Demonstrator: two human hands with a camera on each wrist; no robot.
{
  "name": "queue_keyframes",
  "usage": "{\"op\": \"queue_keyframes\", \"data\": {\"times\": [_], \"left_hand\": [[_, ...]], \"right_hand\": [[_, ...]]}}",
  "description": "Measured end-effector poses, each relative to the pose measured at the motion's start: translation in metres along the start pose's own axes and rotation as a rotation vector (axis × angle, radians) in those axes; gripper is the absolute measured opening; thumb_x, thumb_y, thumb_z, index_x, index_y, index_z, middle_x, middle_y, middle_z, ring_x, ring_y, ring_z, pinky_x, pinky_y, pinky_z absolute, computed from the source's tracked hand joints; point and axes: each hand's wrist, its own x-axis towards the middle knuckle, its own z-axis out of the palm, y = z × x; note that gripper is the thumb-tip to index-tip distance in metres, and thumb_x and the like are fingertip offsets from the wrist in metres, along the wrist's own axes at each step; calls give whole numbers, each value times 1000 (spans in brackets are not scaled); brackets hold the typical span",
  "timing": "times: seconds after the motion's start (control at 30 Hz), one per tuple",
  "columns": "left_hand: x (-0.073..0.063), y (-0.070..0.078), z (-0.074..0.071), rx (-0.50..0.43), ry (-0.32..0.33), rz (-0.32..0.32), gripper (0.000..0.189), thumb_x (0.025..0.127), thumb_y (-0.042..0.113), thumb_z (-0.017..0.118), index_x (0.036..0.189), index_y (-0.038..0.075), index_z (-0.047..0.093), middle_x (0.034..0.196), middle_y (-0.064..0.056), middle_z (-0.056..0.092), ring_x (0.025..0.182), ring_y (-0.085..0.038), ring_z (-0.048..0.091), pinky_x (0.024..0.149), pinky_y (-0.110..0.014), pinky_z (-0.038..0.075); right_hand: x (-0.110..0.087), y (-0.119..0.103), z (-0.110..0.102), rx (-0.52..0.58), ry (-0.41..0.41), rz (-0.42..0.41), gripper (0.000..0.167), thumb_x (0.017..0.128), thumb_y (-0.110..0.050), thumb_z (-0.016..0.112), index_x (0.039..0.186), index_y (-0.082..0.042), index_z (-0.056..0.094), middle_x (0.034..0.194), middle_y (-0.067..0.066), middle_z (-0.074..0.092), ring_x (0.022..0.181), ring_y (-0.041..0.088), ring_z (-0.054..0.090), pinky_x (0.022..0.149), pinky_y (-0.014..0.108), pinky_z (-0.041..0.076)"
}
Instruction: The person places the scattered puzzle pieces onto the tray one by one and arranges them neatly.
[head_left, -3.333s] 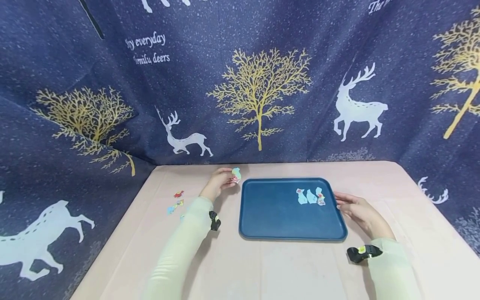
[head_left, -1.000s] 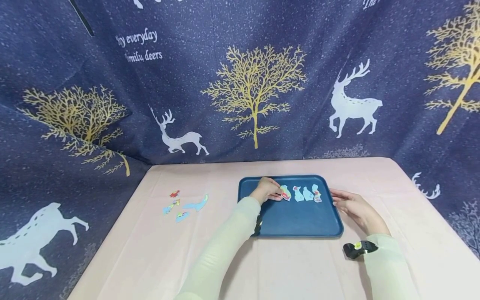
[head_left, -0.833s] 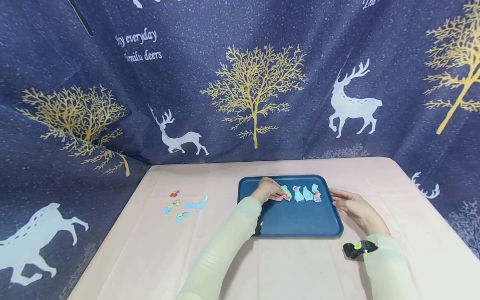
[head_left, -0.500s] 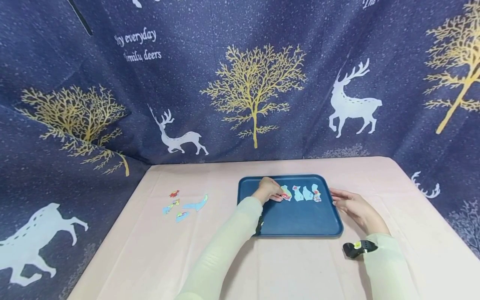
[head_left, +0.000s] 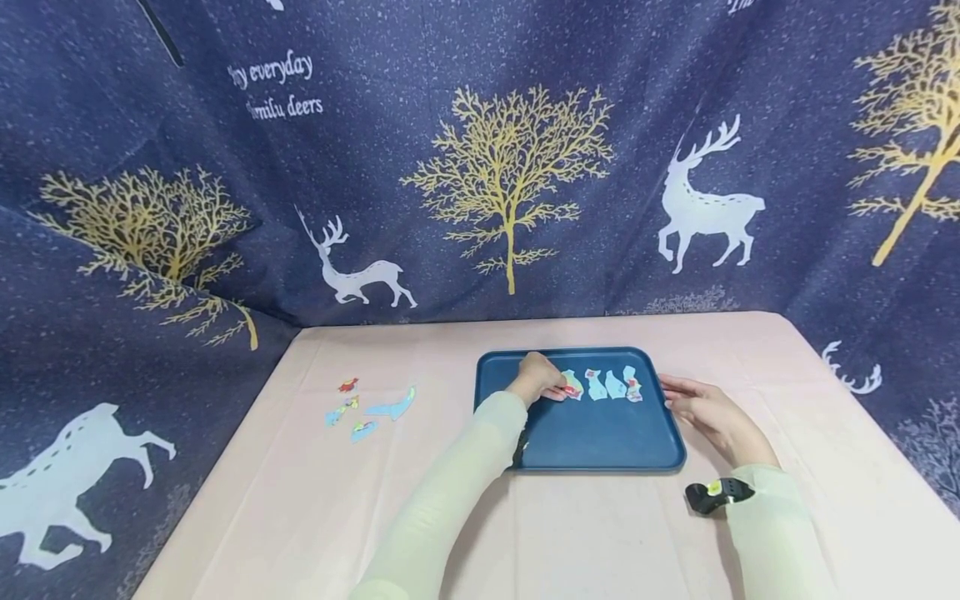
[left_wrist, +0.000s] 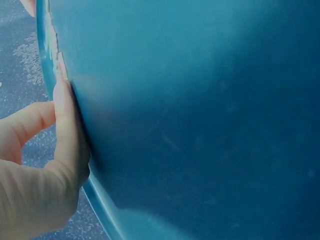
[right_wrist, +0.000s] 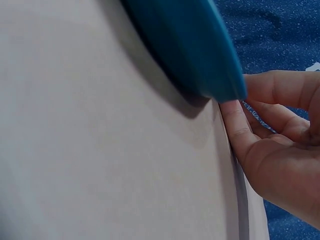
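In the head view my left hand [head_left: 538, 377] reaches over the dark blue tray [head_left: 600, 442]. Its thumb and fingertips pinch the left edge of a yellow, red and pale blue puzzle piece [head_left: 573, 385], low over the tray. To the right of that piece, more pale blue puzzle pieces [head_left: 615, 385] lie in a row near the tray's back edge. In the left wrist view the thumb [left_wrist: 65, 115] lies along the tray, its tip at the pieces. My right hand [head_left: 708, 408] holds the tray's right rim, thumb and finger on it in the right wrist view.
Several loose puzzle pieces [head_left: 390, 406], mostly blue and yellow with one red [head_left: 348, 385], lie on the pink tablecloth [head_left: 315, 500] left of the tray. A dark blue curtain [head_left: 375, 167] with deer and trees hangs right behind the table.
My left hand has carried the puzzle piece from beside the tray's back left corner onto the tray, left of the row, then shifted it slightly. My right hand stays at the rim.
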Motion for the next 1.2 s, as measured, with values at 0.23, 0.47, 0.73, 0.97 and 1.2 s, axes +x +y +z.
{"op": "queue_keyframes", "data": {"times": [0.23, 0.47, 0.73, 0.97, 1.2], "left_hand": [[-13, 1, -14, -67, -2, 58, 7, 83, -11, 64, 89, -9, 62, 73, -15, 64, 49, -15, 58, 57, -27, 60], [-13, -4, -39, -144, -118, 160, 30, 86, -5, 65, 116, -10, 59, 99, -19, 67, 77, -28, 69, 69, -31, 61], [-14, -8, -75, -247, -164, 181, 37, 89, -3, 64, 124, -10, 55, 116, -25, 63, 104, -37, 63, 80, -32, 60], [-18, -22, -101, -327, -120, 221, 36, 90, -2, 62, 125, -11, 55, 120, -28, 60, 109, -40, 60, 84, -32, 58], [-24, -35, -134, -438, -63, 243, 35, 92, -5, 58, 125, -13, 53, 127, -33, 54, 115, -40, 56, 87, -29, 57]], "right_hand": [[1, 0, 1, -24, 2, 8, 68, 85, 3, 50, 148, 6, 24, 150, 29, 28, 112, 4, 50, 104, 23, 43], [0, 0, 2, -25, -4, 3, 68, 86, 2, 49, 149, 5, 23, 150, 30, 28, 114, 6, 49, 106, 26, 41], [1, -2, 2, -6, -9, 1, 67, 87, 2, 49, 148, 7, 22, 150, 32, 26, 102, -5, 50, 91, 12, 47], [1, -1, 1, 4, -11, 6, 67, 88, 2, 50, 148, 8, 22, 150, 32, 25, 98, -8, 50, 89, 11, 47], [1, 0, 0, -28, -1, 25, 68, 87, 2, 51, 149, 5, 23, 150, 30, 27, 103, -3, 49, 90, 12, 47]]}}
